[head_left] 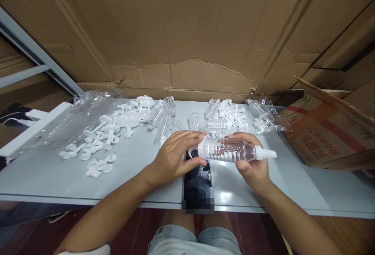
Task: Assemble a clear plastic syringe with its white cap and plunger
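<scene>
A clear ribbed plastic bottle [224, 149] lies sideways between my hands, its white pointed nozzle [266, 153] aimed right. My right hand [253, 165] is wrapped round the bottle near its shoulder. At the opposite end, the fingers and thumb of my left hand [178, 153] grip a white round piece [201, 148] on the bottle's base. Below them a dark phone [197, 188] lies on the table. Just beyond my hands are several clear ribbed bottles [164, 124] and a heap of small white plastic parts [233, 114].
White disc-ended plastic parts [109, 128] spread over the left of the table [131, 176], beside a crumpled clear bag [84, 118]. A smaller bag [262, 114] of parts lies back right. An open cardboard box [325, 133] stands right; a cardboard wall [187, 32] closes the back.
</scene>
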A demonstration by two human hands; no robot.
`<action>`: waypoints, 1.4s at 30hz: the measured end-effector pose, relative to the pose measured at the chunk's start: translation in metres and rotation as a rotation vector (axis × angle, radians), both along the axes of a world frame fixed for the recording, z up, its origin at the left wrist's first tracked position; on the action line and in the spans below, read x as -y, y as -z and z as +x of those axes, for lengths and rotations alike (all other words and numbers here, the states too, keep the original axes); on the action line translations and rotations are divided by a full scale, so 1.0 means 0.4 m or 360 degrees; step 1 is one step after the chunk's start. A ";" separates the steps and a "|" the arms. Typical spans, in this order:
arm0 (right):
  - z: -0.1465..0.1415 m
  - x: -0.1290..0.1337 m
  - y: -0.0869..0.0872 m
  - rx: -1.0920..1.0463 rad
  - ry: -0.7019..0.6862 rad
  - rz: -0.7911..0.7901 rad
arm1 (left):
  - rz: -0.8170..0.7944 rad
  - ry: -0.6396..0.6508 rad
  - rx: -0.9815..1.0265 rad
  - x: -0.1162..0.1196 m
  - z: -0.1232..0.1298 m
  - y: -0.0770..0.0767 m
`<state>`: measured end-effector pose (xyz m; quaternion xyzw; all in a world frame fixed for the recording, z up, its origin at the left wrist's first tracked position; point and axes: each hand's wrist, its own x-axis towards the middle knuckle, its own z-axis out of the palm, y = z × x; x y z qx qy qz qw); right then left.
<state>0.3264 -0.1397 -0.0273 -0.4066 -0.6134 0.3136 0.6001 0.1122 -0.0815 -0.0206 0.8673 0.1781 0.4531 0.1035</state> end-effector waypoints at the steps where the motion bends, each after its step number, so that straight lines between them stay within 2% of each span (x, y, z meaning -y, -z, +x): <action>1: -0.001 0.000 0.000 -0.0010 -0.0014 -0.0004 | 0.0004 -0.0001 0.0017 0.001 0.000 0.000; 10: -0.015 -0.014 0.013 -0.0137 -0.0137 -0.0122 | -0.0021 -0.0068 0.0111 0.014 -0.006 0.007; 15: -0.014 -0.022 0.013 -0.0145 -0.0105 -0.0182 | 0.0094 -0.0119 0.0117 0.015 0.001 0.002; 21: -0.016 -0.026 0.003 -0.0418 -0.0241 -0.0360 | 0.0371 -0.0432 -0.0219 0.020 0.002 -0.017; 24: -0.024 -0.033 -0.001 -0.0579 -0.0258 -0.0456 | 0.0396 -0.0524 -0.0198 0.019 -0.017 -0.033; 30: -0.018 -0.054 0.002 -0.0766 -0.0252 -0.0602 | 0.0093 -0.0610 0.0409 0.004 -0.066 -0.063; 33: -0.003 -0.061 -0.002 -0.0834 -0.0159 -0.0575 | -0.0246 -0.0599 0.0595 -0.010 -0.069 -0.066; 37: 0.004 -0.065 -0.018 -0.0910 -0.0071 -0.0569 | -0.0864 -0.0352 0.0565 -0.024 -0.056 -0.055; 39: 0.004 -0.067 -0.024 -0.0935 -0.0036 -0.0552 | -0.1063 -0.0265 0.0487 -0.027 -0.051 -0.047; 42: 0.008 -0.072 -0.024 -0.0938 0.0030 -0.0502 | -0.1227 -0.0324 0.0351 -0.035 -0.051 -0.039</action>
